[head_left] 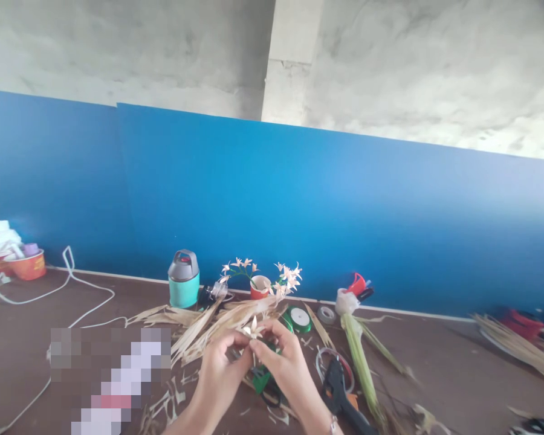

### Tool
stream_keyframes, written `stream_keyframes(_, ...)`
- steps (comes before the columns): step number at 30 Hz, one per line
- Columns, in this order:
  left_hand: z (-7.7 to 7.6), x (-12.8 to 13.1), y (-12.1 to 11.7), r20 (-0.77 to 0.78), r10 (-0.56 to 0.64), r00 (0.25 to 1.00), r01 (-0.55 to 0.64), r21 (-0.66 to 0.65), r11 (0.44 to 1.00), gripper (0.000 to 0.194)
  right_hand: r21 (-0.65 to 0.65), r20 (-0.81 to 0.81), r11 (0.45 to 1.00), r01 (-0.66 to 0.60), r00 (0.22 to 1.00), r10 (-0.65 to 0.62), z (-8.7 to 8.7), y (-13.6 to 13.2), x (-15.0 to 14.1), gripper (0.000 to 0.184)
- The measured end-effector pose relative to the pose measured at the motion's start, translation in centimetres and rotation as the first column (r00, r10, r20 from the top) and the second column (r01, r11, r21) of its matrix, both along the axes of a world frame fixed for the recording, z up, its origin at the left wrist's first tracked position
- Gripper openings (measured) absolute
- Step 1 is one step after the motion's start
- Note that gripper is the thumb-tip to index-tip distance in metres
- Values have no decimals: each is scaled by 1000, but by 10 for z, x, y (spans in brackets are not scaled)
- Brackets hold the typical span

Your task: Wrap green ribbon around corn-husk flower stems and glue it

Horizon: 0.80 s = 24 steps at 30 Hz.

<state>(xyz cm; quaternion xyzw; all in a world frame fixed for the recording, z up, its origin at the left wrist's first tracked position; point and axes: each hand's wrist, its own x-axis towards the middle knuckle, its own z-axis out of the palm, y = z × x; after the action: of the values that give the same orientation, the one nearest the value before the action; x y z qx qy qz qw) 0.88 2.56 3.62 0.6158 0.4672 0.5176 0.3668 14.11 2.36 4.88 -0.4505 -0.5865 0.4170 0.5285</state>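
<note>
My left hand [220,368] and my right hand [286,361] meet near the bottom middle, fingertips pinched together on a small pale straw flower [254,329] with pointed petals. Green tape or stem [262,380] shows just under my fingers. Behind my hands lies a heap of dry straw leaves [208,323] on the brown table [435,374]. A black glue gun [338,389] lies right of my right wrist.
Against the blue wall stand a teal jar with a grey lid [184,279], a red cup with finished flowers [259,284], a green tape roll [299,318] and a green leaf bundle [360,356]. A white cable [58,290] and orange bowls [25,264] lie left. More straw [517,344] sits right.
</note>
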Motion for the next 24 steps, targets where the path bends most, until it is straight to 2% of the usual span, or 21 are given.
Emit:
stream_keyframes(4,6,-1,2,105,-53,993,67,-129,989,17,-110,-37,989,-96,995,92,-1,3,10,26)
stream_keyframes(10,2,-1,2,277,-117,954,169,-170,971,15,-130,-25,987,-93,996,91,1,2,15,29)
stream_keyframes(19,2,-2,-1,250,-149,957,178,-95,980,18,-140,1,986,-90,996,91,3,3,15,32)
stream_keyframes(24,4,-5,-2,212,-194,958,212,-68,975,15,-148,-8,983,-110,994,110,6,1,20,18)
